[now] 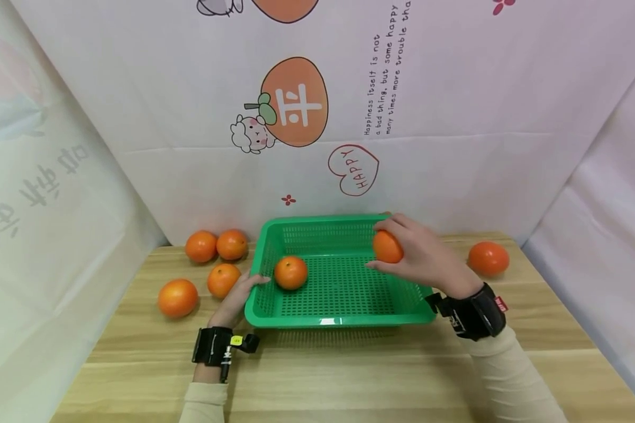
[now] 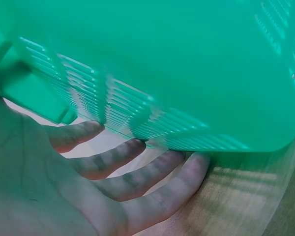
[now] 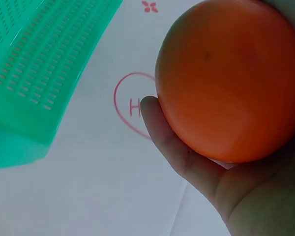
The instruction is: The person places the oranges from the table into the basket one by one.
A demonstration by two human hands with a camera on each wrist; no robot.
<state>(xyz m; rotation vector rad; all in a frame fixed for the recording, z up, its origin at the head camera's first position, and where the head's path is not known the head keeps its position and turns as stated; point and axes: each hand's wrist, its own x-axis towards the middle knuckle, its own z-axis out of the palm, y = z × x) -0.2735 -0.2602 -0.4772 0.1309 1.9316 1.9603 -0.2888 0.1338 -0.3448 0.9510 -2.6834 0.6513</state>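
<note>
My right hand (image 1: pixel 423 252) grips an orange (image 1: pixel 387 246) above the right part of a green plastic basket (image 1: pixel 344 321). In the right wrist view the held orange (image 3: pixel 231 81) fills much of the picture, the thumb along its lower side. My left hand (image 1: pixel 238 299) holds the basket at its left side, thumb over the rim. The left wrist view has its fingers (image 2: pixel 152 182) stretched along the basket's slotted outer wall (image 2: pixel 152 113), tips at the lower edge. One orange (image 1: pixel 291 272) lies inside the basket, at the left.
Left of the basket, several oranges lie on the wooden table (image 1: pixel 317 376); the closest orange (image 1: pixel 224 280) is beside my left hand. Another reddish orange fruit (image 1: pixel 488 258) lies to the right. A printed white cloth (image 1: pixel 455 117) hangs behind, with white cloth on both sides.
</note>
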